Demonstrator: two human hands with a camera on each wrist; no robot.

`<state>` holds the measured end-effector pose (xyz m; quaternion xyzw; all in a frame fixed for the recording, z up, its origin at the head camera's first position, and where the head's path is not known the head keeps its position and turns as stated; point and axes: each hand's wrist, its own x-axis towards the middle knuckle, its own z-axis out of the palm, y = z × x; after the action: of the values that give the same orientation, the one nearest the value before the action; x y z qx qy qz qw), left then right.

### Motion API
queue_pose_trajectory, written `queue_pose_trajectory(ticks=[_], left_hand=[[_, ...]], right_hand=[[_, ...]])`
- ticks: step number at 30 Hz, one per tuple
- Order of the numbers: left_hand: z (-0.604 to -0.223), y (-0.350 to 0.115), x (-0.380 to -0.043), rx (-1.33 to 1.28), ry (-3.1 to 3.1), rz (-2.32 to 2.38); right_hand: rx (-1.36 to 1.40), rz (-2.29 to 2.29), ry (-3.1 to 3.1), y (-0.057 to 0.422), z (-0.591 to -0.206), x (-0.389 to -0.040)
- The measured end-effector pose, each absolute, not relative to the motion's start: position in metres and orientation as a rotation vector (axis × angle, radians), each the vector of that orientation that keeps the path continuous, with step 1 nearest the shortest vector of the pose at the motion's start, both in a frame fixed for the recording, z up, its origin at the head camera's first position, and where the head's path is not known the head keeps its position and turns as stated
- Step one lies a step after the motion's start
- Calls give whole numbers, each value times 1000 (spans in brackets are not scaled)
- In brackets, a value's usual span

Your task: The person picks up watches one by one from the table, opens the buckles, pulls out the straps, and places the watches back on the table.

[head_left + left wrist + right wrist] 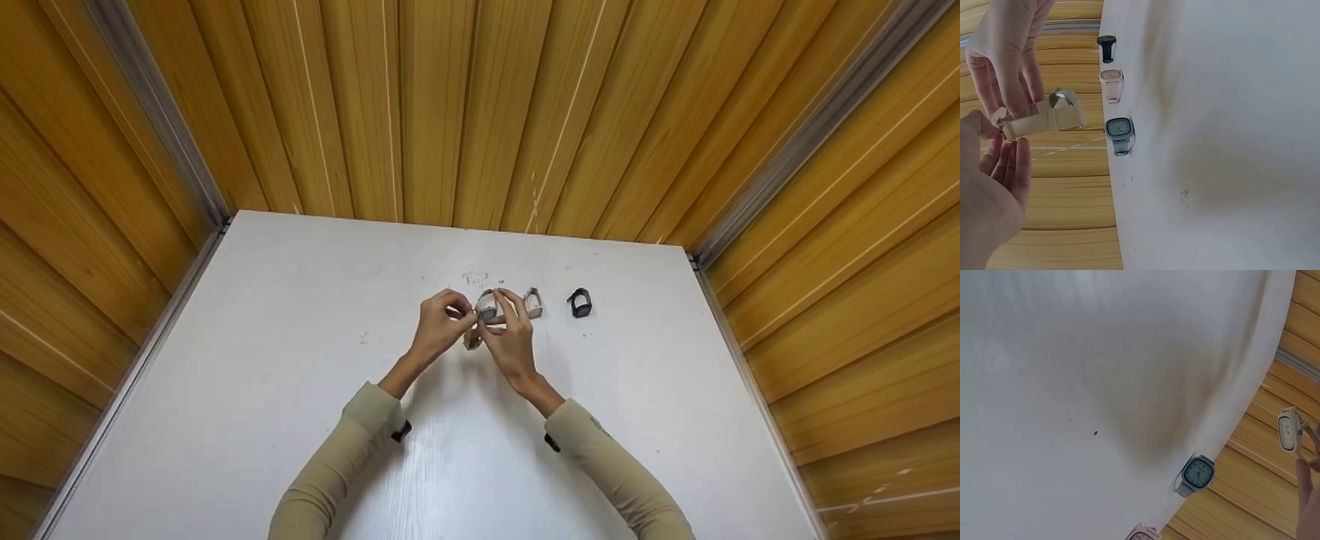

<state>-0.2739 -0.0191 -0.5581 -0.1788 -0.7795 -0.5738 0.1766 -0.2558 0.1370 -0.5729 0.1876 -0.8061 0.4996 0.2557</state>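
Note:
Between both hands is a cream wristwatch, raised off the table with its strap bent into a loop. My left hand pinches the strap end by the buckle with thumb and fingertips. From the other side, my right hand grips the strap. In the right wrist view, the cream watch's oblong dial faces the camera beside the right hand's fingers. Just beyond the hands, a blue-grey watch stands on the table.
To the right of the blue-grey watch stand a pink watch and a black watch, in a row on the white table. Dark smudges mark the tabletop behind them. Wood-patterned walls enclose the table.

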Motion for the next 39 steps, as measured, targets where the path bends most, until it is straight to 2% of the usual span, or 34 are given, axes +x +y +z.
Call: queue_pose_trajectory(ticks=[16,23,39], left_hand=[[-565,-24,-263,-429,-2255,-1657],[-571,-29,-257,-484,-2309,-1660],[-576,-20,-259,-456,-2243,-1750]], right_hand=[[461,1372,-2203,135,-568,-259],[462,1392,-2185,137,-571,-262],[394,1397,-2185,139,-572,-262]])
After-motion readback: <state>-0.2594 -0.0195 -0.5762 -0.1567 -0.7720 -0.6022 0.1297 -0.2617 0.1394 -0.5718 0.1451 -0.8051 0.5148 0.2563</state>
